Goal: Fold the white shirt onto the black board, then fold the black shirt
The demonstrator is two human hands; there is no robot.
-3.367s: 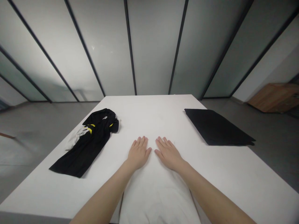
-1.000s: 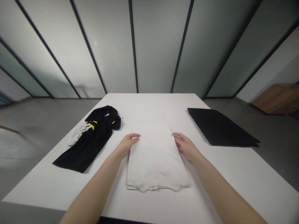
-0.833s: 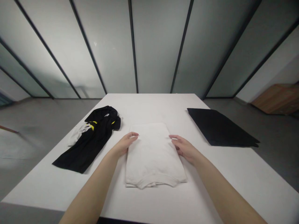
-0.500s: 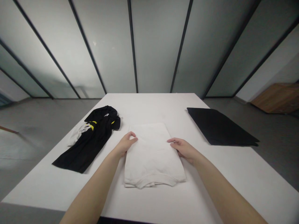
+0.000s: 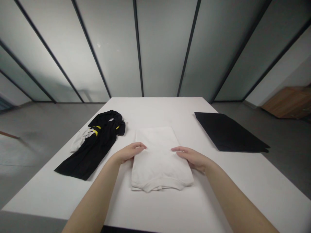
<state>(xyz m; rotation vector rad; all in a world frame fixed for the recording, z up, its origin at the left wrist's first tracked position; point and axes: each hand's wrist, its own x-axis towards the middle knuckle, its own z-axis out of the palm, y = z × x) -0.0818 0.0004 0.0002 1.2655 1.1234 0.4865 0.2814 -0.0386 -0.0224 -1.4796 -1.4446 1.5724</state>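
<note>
A folded white garment (image 5: pixel 159 165) lies flat in the middle of the white table (image 5: pixel 184 207), its hem towards me. My left hand (image 5: pixel 127 152) rests on its left edge, and my right hand (image 5: pixel 190 158) rests on its right edge. Both hands lie palm down with the fingers pointing inward, and neither pinches the cloth. To the left, nearest my left hand, lies a crumpled black shirt with yellow and white marks (image 5: pixel 98 142).
A flat black board or mat (image 5: pixel 227 132) lies on the right of the table. The table's edges end over a grey floor. Frosted glass panels with dark frames stand behind it, and a wooden cabinet (image 5: pixel 286 103) sits at the far right.
Since the oldest frame, the white garment has come to lie between my hands. Over the last second both hands slid inward onto its top, and the garment shifted slightly away from me.
</note>
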